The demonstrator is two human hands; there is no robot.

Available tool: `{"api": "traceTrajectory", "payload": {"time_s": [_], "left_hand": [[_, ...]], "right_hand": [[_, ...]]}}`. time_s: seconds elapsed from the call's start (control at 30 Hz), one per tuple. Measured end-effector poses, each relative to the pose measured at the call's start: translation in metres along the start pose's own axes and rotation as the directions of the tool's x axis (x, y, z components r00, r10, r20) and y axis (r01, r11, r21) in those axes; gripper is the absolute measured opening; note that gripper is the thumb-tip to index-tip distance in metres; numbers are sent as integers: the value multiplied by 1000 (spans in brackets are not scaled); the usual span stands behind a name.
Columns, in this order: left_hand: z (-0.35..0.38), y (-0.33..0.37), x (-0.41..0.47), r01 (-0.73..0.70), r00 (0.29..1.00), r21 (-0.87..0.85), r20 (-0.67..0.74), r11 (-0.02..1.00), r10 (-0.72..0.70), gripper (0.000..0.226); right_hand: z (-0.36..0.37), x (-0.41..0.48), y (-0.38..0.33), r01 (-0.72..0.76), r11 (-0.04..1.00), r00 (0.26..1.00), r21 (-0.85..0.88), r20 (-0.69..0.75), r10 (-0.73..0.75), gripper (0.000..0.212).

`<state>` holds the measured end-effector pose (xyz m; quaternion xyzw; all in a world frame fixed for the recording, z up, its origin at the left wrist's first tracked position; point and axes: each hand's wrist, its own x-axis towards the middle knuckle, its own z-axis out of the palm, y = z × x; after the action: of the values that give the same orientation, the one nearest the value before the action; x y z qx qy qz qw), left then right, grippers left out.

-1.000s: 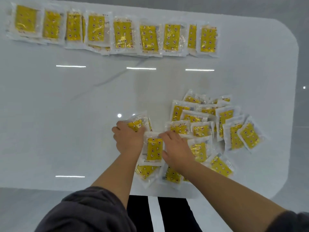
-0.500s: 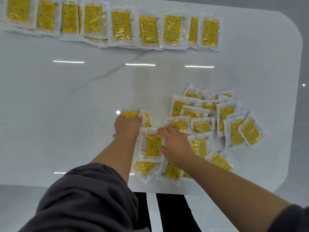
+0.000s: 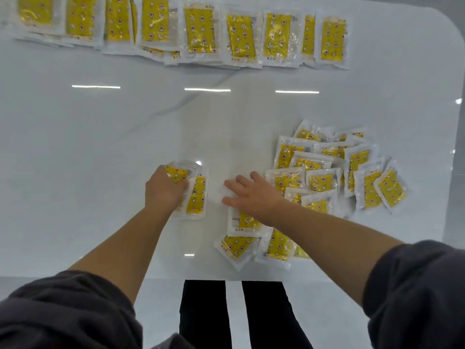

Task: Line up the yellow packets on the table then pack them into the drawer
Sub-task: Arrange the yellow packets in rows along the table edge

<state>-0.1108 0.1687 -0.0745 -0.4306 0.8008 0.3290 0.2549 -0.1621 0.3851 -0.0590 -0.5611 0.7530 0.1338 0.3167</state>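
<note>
Several yellow packets in clear wrappers lie in a row [image 3: 196, 31] along the far edge of the white table [image 3: 100, 147]. A loose heap of more packets [image 3: 347, 172] sits at the near right. My left hand [image 3: 163, 190] grips a small stack of packets [image 3: 196, 195] just left of the heap, lying on the table. My right hand [image 3: 254, 195] lies flat with straight fingers on a packet [image 3: 244, 222] at the heap's near left corner.
The table's near edge [image 3: 151, 277] runs below the hands, its rounded far-right corner [image 3: 450, 23] at the top right. My dark trouser legs [image 3: 226, 313] show under the edge. No drawer is in view.
My left hand has drawn its packets to the left, away from the heap. My right hand has spread flat on a packet, and a gap has opened between the hands.
</note>
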Motion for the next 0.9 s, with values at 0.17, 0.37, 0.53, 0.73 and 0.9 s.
{"api": "traceTrajectory", "payload": {"time_s": [0.17,0.37,0.53,0.73,0.9], "left_hand": [[-12,-18,1,2,998,31,55,1000,-4,38],[-33,-29,-1,-28,991,30,131,999,24,35],[-52,-25,-7,-64,985,15,162,998,61,24],[-59,-24,-8,-82,983,-1,165,997,82,35],[-62,-26,-5,-82,982,5,173,997,80,32]], "right_hand": [[-12,14,-9,128,968,991,-218,64,-117,51],[-27,4,-14,83,970,985,-229,168,-45,18],[-49,0,-16,36,991,983,-130,183,-11,18],[-55,3,-16,-18,999,992,-40,124,23,26],[-56,17,-12,-127,992,982,20,147,123,33]]}}
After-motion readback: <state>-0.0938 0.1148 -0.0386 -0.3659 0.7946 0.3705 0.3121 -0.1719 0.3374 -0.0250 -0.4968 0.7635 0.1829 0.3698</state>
